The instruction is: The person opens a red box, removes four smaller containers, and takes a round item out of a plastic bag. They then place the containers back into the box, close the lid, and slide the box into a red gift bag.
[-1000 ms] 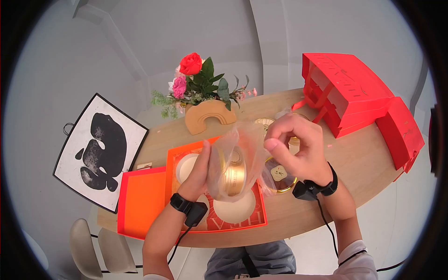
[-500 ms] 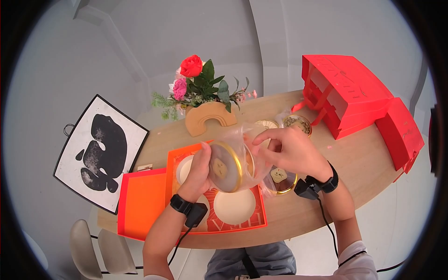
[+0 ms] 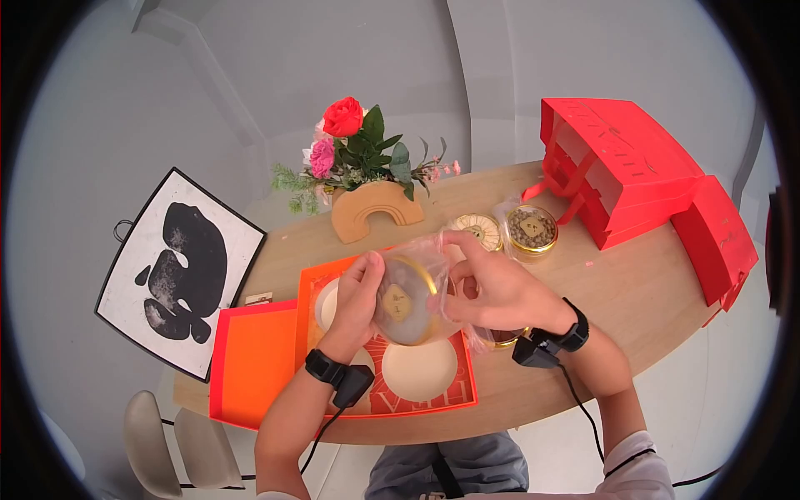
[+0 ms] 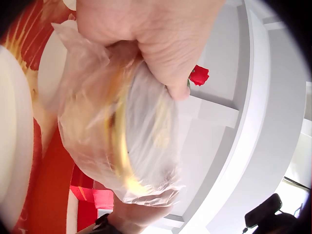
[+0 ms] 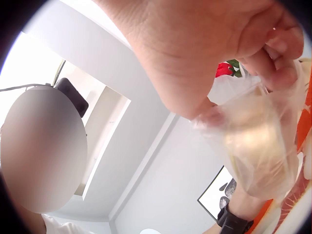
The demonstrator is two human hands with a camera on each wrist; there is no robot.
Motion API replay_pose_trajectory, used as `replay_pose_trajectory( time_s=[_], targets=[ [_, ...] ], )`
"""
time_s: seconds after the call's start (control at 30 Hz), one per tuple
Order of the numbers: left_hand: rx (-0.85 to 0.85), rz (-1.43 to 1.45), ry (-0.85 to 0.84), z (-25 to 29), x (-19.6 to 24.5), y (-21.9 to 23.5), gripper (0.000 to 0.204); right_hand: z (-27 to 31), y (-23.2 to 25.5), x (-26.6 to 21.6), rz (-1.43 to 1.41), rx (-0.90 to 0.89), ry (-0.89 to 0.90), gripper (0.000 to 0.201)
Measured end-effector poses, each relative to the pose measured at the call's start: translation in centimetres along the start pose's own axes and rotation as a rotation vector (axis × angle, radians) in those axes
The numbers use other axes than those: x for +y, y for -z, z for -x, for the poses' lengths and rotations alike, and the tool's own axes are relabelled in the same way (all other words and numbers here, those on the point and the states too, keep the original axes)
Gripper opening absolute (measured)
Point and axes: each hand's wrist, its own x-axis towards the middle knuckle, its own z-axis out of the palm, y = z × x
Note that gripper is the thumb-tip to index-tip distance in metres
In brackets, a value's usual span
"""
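Over the open orange box (image 3: 476,379), my left hand (image 3: 354,304) grips a round gold-rimmed tin (image 3: 400,312) inside a translucent plastic bag (image 3: 423,248). The tin is tilted, its lid with a pale label turned toward the head camera. My right hand (image 3: 512,287) pinches the bag at the tin's right side, thumb and fingers bent onto the plastic. In the left wrist view the gold rim (image 4: 118,146) shows through the wrinkled film. From the right wrist, thumb and fingers hold the bag's edge, with the gold side of the tin behind the film.
Two round tins, one with a patterned top (image 3: 481,229) and one of dark pieces (image 3: 533,232), stand behind my right hand; another tin (image 3: 507,338) is partly hidden below it. A flower vase (image 3: 375,210), red gift bag (image 3: 621,171), orange lid (image 3: 254,358) and framed picture (image 3: 183,271) surround them.
The tin has turned in my left hand from its gold side to its lid. My right hand has come down and left onto the bag beside it.
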Motion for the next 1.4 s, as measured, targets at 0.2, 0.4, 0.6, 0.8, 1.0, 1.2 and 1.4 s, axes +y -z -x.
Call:
replay_pose_trajectory(
  time_s=[0.2,0.4,0.6,0.8,1.0,1.2,1.4],
  targets=[
    [-0.019,-0.083,-0.064,-0.1,-0.4,0.0,0.037,-0.7,-0.9,1.1,-0.079,0.061,0.049,0.073],
    [0.004,-0.057,-0.104,0.2,0.4,-0.7,0.038,-1.3,0.4,2.2,-0.188,0.198,-0.037,0.063],
    [0.064,-0.119,-0.145,-0.4,0.1,0.8,0.028,-1.5,1.2,1.5,-0.402,0.389,-0.021,0.057],
    [0.131,-0.116,-0.123,-0.2,0.3,0.2,0.022,-1.6,2.3,1.9,-0.54,0.474,0.071,0.05],
    [0.192,-0.017,-0.031,-0.9,-0.1,1.4,0.021,-1.0,3.5,0.7,-0.521,0.519,0.062,0.045],
    [0.245,-0.212,-0.018,-0.7,-0.3,2.0,0.02,-0.7,3.4,0.3,-0.54,0.53,0.064,0.045],
    [0.296,-0.486,-0.048,-1.0,-0.6,2.4,0.016,-0.8,3.4,0.4,-0.585,0.547,0.043,0.047]
  ],
)
